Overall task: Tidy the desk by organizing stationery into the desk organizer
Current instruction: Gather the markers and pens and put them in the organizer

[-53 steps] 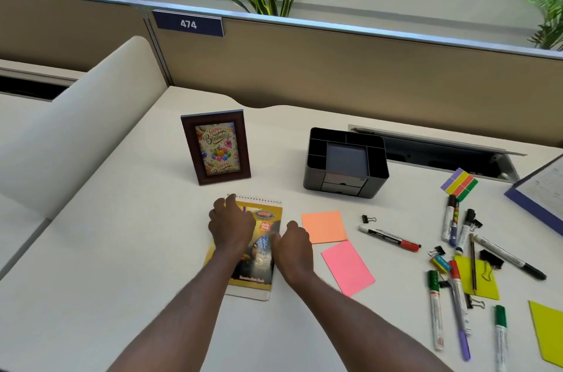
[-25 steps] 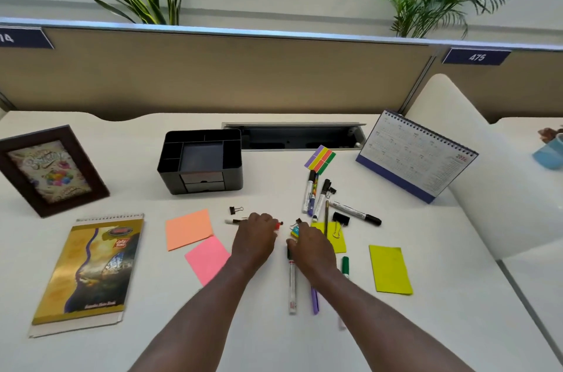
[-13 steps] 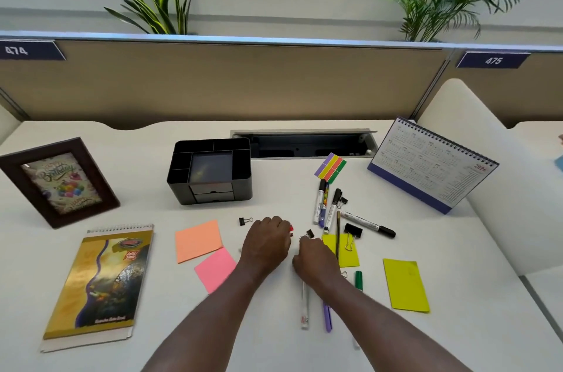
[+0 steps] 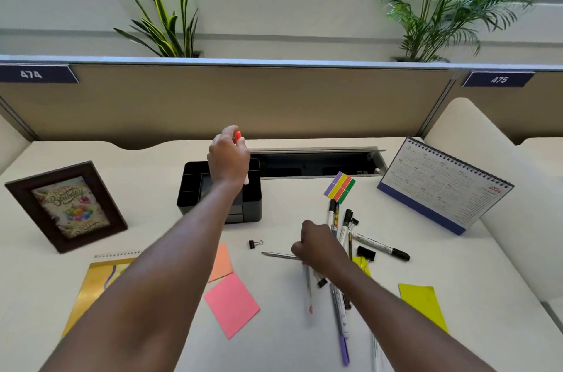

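My left hand (image 4: 228, 158) is raised over the black desk organizer (image 4: 253, 198), gripping a white marker with a red cap (image 4: 238, 136) held upright, red end up. My right hand (image 4: 320, 246) rests low on the desk among a scatter of pens and markers (image 4: 341, 317), fingers curled around a silver pen (image 4: 278, 255) that points left. Most of the organizer's top is hidden behind my left wrist.
Pink (image 4: 233, 304), orange (image 4: 222, 265) and yellow (image 4: 422, 306) sticky notes lie on the desk, with binder clips (image 4: 255, 243), a black marker (image 4: 380, 246) and coloured flags (image 4: 339, 187). A photo frame (image 4: 65, 207), notebook (image 4: 97, 283) and calendar (image 4: 441, 186) stand around. A cable slot (image 4: 316, 163) runs behind.
My left hand has lifted the red-capped marker from the desk and carried it up over the organizer. My right hand has closed on a silver pen in the pile.
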A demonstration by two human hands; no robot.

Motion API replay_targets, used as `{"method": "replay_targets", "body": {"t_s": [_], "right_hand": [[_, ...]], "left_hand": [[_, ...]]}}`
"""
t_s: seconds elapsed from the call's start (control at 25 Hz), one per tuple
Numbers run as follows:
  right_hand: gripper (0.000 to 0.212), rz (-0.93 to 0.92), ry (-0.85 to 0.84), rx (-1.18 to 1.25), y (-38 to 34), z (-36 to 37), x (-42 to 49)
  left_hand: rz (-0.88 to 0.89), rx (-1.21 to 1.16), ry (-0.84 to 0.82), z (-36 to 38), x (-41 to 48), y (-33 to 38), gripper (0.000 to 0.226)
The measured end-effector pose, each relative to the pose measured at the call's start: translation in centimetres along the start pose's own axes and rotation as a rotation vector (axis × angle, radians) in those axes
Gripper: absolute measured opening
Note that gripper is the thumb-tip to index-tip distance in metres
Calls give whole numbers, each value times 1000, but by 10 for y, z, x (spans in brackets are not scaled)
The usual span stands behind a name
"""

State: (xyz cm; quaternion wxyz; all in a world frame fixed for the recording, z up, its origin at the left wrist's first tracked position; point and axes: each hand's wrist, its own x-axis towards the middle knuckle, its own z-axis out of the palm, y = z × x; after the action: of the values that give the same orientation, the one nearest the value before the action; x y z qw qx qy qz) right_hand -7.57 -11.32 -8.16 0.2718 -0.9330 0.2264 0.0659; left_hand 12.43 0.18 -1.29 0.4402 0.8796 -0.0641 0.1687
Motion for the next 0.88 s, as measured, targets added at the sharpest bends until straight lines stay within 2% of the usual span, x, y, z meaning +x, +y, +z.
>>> {"method": "replay_targets", "body": {"t_s": [0.2,0.36,0.56,0.76,0.88], "right_hand": [[10,-106,277,143,-21,-39,22],[10,-180,469,243,-34,-62,44],[11,-275,613,310,-68,-72,72],[9,-396,630,316,-110,-62,99],[9,-431,545,224,-124,-45,121]], "left_hand": [[64,47,-158,24,-4,-15,18],[2,141,-307,31,-6,-33,21],[7,204,-336,25,-5,-47,19],[29,177,-294,11,-5,-53,18],[40,159,-289,3,-8,-56,20]]}}
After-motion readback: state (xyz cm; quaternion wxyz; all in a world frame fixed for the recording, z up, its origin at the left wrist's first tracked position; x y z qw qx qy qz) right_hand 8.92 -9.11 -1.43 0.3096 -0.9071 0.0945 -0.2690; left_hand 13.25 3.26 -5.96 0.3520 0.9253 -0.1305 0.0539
